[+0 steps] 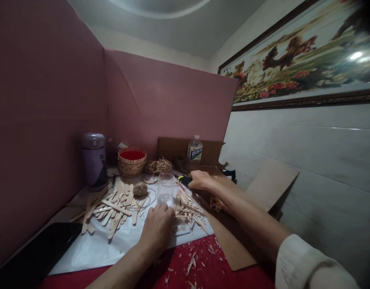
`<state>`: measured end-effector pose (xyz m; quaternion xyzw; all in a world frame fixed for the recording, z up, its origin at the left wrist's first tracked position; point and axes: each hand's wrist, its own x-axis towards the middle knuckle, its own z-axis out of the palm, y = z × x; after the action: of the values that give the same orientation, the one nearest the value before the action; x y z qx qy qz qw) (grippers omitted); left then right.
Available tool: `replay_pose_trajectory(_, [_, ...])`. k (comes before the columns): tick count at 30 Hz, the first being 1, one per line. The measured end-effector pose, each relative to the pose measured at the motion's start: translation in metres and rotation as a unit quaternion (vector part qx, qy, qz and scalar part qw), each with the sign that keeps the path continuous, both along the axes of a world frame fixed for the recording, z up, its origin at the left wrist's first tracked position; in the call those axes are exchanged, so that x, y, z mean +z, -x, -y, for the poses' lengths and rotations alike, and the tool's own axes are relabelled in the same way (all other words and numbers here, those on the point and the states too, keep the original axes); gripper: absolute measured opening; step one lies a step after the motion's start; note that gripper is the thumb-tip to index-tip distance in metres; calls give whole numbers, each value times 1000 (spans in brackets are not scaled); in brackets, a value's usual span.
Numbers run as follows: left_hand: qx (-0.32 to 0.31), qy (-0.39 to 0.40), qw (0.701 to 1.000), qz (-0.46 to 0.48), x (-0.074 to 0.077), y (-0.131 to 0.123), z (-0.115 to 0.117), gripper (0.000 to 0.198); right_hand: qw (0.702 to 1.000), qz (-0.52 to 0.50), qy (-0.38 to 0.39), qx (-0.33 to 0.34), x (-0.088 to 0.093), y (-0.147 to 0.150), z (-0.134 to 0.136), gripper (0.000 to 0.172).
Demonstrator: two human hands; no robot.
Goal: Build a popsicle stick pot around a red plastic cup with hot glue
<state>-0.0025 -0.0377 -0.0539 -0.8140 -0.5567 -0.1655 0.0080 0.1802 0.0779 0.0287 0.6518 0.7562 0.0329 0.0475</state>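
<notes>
A clear plastic cup (166, 185) lies in the middle of the white sheet, and my left hand (159, 222) is closed at its near end, fingers wrapped round it. My right hand (199, 180) reaches further out to the right, closed on a black-and-yellow tool (183, 180) whose exact kind I cannot make out. Wooden craft sticks (115, 206) lie in a loose heap left of the cup, with a small ball of twine (140, 189) beside them. Thinner split sticks (186, 208) are scattered just right of my left hand.
Behind stand a purple flask (94, 160), a red-lined basket (132, 162), coiled twine (159, 165) and a plastic bottle (195, 151). A black phone-like slab (40, 255) lies front left. Cardboard (233, 245) runs along the right; wood scraps litter the red cloth (178, 267).
</notes>
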Motion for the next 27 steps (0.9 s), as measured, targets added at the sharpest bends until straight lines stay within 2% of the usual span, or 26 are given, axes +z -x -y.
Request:
replay_pose_trajectory(4, [-2,-7,1000,5,1,0,1,23,1000,19,-8,24,11,-21,-24,28])
replay_pose_trajectory(7, [-1,-5,1000,7,1,0,1,24,998,24,-37,52,13,-35,-38,31])
replay_pose_trajectory(13, [-5,-11,1000,17,-2,1,-1,23,992,33,-71,97,-6,-51,-48,32])
replay_pose_trajectory(17, [-4,-4,1000,7,-2,1,-2,24,991,31,-82,97,-16,-55,-44,32])
replay_pose_trajectory(21, [-8,-3,1000,8,-1,0,-2,23,991,11,-98,85,-11,-55,-34,27])
replay_pose_trajectory(27, [-7,-1,1000,1,0,0,-2,23,996,-2,-4,87,-5,-44,2,19])
